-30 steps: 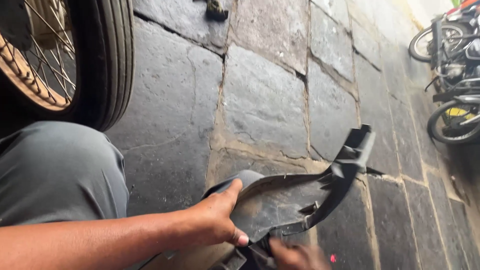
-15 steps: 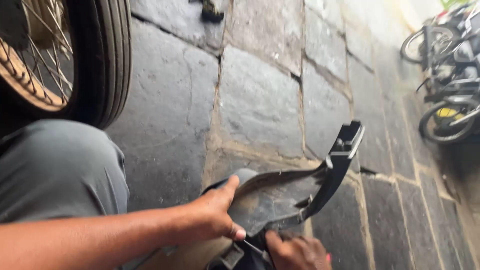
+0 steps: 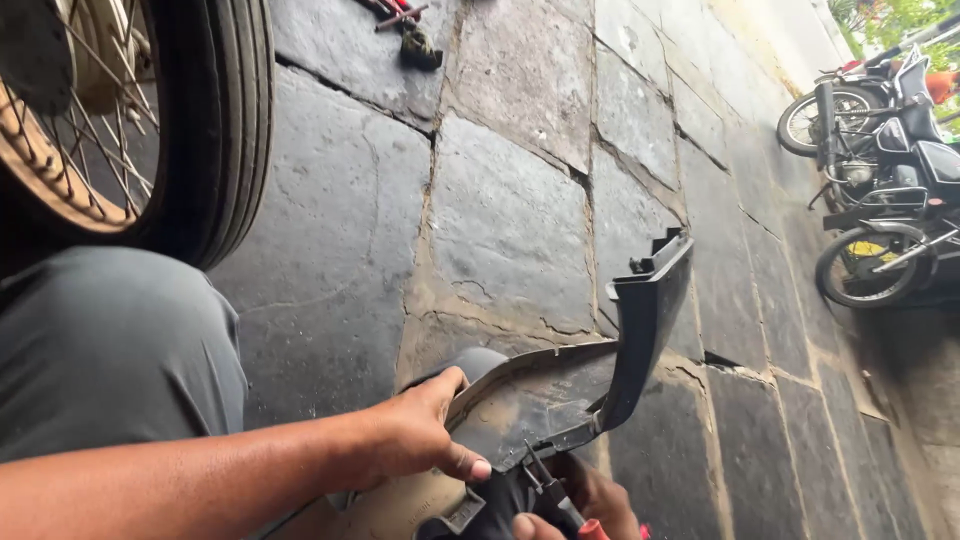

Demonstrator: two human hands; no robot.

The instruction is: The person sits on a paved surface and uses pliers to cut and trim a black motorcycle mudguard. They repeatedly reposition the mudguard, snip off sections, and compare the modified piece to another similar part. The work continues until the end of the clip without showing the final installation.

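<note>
My left hand (image 3: 425,440) clamps the near edge of a black plastic motorcycle mudguard (image 3: 560,390), thumb pressed over its dusty inner face and fingers curled under the rim, the forearm reaching in from the lower left across my grey trouser knee (image 3: 110,350). At the bottom edge of the head view, my right hand (image 3: 585,505) is closed around a pair of pliers (image 3: 550,490) with a red-orange handle, their dark tips set against the mudguard's lower edge; much of that hand is cut off by the frame. The mudguard is held just above the pavement between the two hands, its hollow, mud-stained side turned up and its far end rising in a dark grey panel that tilts up to the right. Beneath it lies a floor of large, uneven grey stone slabs (image 3: 510,220) with cracked, sandy joints. To the upper left, close beside my knee, stands a spoked motorcycle wheel (image 3: 150,120) with a ribbed black tyre and a rust-coloured rim. Small tools (image 3: 405,30), one with red on it, lie on the slabs near the top edge. Well apart at the upper right, parked motorcycles (image 3: 880,180) stand along the pavement's side, greenery behind them.
</note>
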